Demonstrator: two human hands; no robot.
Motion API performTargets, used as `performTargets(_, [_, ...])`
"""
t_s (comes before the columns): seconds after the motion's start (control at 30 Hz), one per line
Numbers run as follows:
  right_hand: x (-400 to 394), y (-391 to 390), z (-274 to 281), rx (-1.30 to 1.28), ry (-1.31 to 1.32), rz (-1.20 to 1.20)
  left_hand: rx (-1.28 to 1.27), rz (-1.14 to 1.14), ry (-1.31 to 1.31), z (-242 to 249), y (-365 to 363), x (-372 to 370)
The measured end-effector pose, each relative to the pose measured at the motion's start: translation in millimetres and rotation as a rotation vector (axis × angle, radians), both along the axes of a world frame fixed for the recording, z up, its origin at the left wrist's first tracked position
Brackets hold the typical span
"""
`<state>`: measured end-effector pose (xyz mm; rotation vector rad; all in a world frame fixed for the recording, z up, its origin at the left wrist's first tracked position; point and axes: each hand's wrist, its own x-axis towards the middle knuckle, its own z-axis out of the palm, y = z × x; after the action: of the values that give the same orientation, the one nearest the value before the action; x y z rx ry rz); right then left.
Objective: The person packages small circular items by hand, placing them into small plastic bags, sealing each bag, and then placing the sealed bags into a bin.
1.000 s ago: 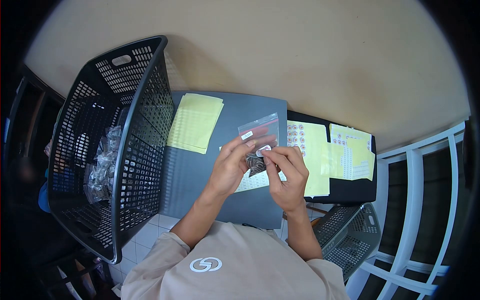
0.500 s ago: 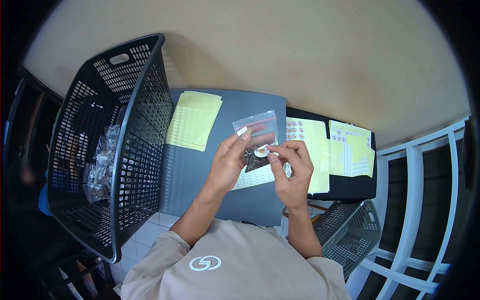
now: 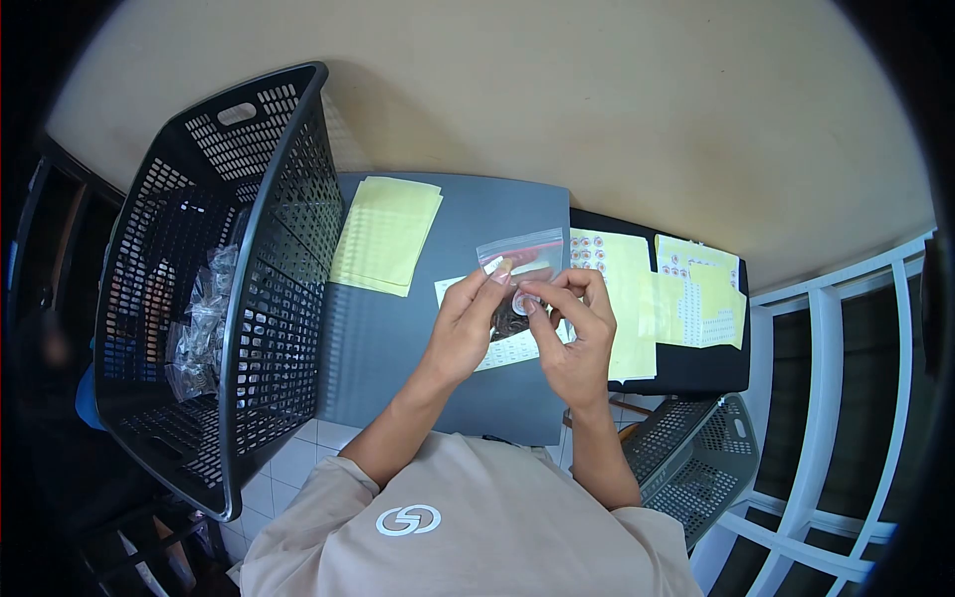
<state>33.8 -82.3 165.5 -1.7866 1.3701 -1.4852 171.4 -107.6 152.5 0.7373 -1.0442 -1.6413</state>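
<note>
My left hand [image 3: 470, 316] grips a clear zip bag [image 3: 520, 246] by its left side, thumb in front over a small white label [image 3: 492, 266]. Dark contents fill the bag's lower part. My right hand [image 3: 579, 323] pinches a round white sticker [image 3: 520, 303] against the front of the bag, with thumb and index finger together at its edge. Below and behind the bag lies a white sheet [image 3: 509, 351] with rows of small print, partly hidden by the hands.
A large dark basket [image 3: 261, 289] holding small clear bags [image 3: 204, 328] stands at the left. Yellow sheets [image 3: 386, 236] lie on the grey table [image 3: 388, 353]. Sticker sheets [image 3: 622, 298] are on the black surface at the right, above another basket [image 3: 696, 463].
Both hands and the bag have shifted slightly; the bag is a little further right and the right fingers now cover more of the round sticker. More of the white sheet's left side shows.
</note>
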Motion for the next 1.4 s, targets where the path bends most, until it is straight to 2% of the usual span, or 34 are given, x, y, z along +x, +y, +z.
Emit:
performTargets(0.17, [3, 3, 5, 0.067, 0.049, 0.002, 0.077, -0.037, 0.052, 3, -2, 4])
performTargets(0.27, [2, 1, 5, 0.01, 0.086, -0.058, 0.134, -0.059, 0.114, 8, -1, 3])
performTargets(0.33, [-3, -1, -1, -0.026, 0.094, -0.053, -0.049, 0.012, -0.04, 3, 2, 0])
performTargets(0.37, [-3, -1, -6, -0.025, 0.094, -0.053, -0.048, 0.012, -0.04, 0, 1, 0])
performTargets(0.43, [-5, 0, -15, 0.227, -0.504, 0.16, -0.073, 0.061, -0.015, -7, 0, 1])
performTargets(0.5, [-4, -1, -15, 0.17, -0.52, 0.127, -0.071, 0.076, -0.026, -9, 1, 1])
performTargets(0.67, [-6, 2, -7, 0.433, -0.834, 0.199, -0.055, 0.048, -0.045, -4, 3, 4])
performTargets(0.77, [-10, 1, -15, 0.435, -0.855, 0.235, -0.046, 0.063, -0.051, -5, 4, 4])
performTargets(0.87, [-14, -1, -20, 0.455, -0.947, 0.318, -0.027, 0.027, 0.064, -9, 2, 6])
performTargets(0.93, [-11, 0, -16, 0.453, -0.943, 0.286, -0.05, 0.021, 0.108, -15, 1, 5])
performTargets(1.03, [-4, 2, -11, 0.422, -0.904, 0.252, -0.076, 0.138, 0.035, -13, 4, -1])
performTargets(1.27, [-4, 5, -11, 0.458, -0.827, 0.236, -0.127, 0.143, 0.01, -7, 5, -6])
performTargets(1.33, [-5, 6, -14, 0.458, -0.821, 0.238, -0.038, 0.133, -0.074, -7, 4, -3])
performTargets(1.4, [-6, 7, -16, 0.458, -0.814, 0.238, 0.032, 0.093, 0.001, -10, 2, 0])
